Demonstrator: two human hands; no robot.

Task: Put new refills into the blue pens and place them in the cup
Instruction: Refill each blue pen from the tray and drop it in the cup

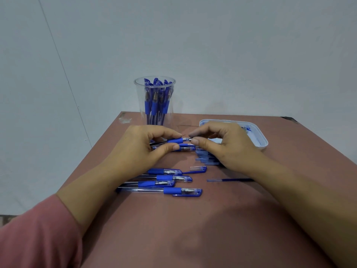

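Several blue capped pens (154,99) already stand in the clear plastic cup (139,105) at the far side of the reddish-brown table (193,229), so a fair share of the job looks done.

And we're mid-pen right now! The left hand (135,149) pinches an uncapped blue pen (174,141) by its rubber grip, forefinger on top and thumb underneath, holding it level just in front of the cup. The right hand (228,149) comes in from the other side, thumb and forefinger nipping the metal tip (187,139). Screwing it on or off? I can't tell. The other fingers of both hands curl loosely and hold nothing.

Plenty left, by my reckoning. One capped pen (185,149) lies directly below the held one, and four more capped pens (170,182) lie in a row nearer the person. Whether those carry new refills, the view doesn't say. A loose blue-clipped cap (199,168) rests to their right. A single thin refill (229,180) lies apart on the near right. What look like more refills (206,159) sit bunched under the right hand. An ink-stained white plastic tray (260,140) waits far right.
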